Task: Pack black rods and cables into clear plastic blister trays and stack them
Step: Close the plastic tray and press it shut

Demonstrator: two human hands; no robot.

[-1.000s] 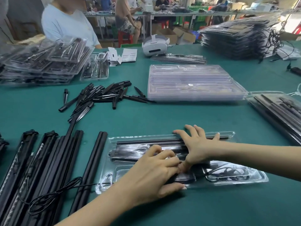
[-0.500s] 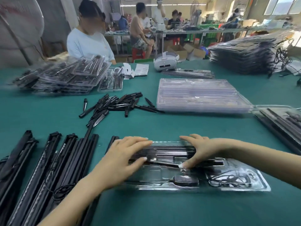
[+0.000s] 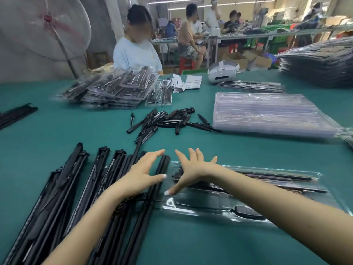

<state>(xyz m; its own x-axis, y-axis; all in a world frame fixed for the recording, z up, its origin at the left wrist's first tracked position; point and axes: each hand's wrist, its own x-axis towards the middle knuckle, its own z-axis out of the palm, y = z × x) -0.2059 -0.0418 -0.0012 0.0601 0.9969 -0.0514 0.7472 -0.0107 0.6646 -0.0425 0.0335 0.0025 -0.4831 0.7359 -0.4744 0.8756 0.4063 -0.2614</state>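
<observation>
Now that both of your hands have come up off the middle of the blister tray and slid toward its left end, the pressing-in you were doing half a second ago looks finished: the tray lies flat on the green worktop with long black rods seated along its far channels and a cable with its dark plug in the near pocket. By my reading that means this tray is loaded and ready to be closed or moved to a stack, or you are reaching for the next part.

Your left hand is spread wide, fingers straight, gripping nothing; it hovers over the pair of black rods that lie just beside the tray's left edge, at the right side of the big loose bundle of rods. Your right hand is also spread and empty, fingers fanned over the tray's left end, its thumb pointing down near the tray's near-left corner; whether it touches the plastic I cannot tell through the blur.

So the filled tray sits under and to the right of your right hand, while the nearest unpacked rods are directly beneath your left palm. The empty clear trays wait farther back on the right, well apart from both hands.
</observation>
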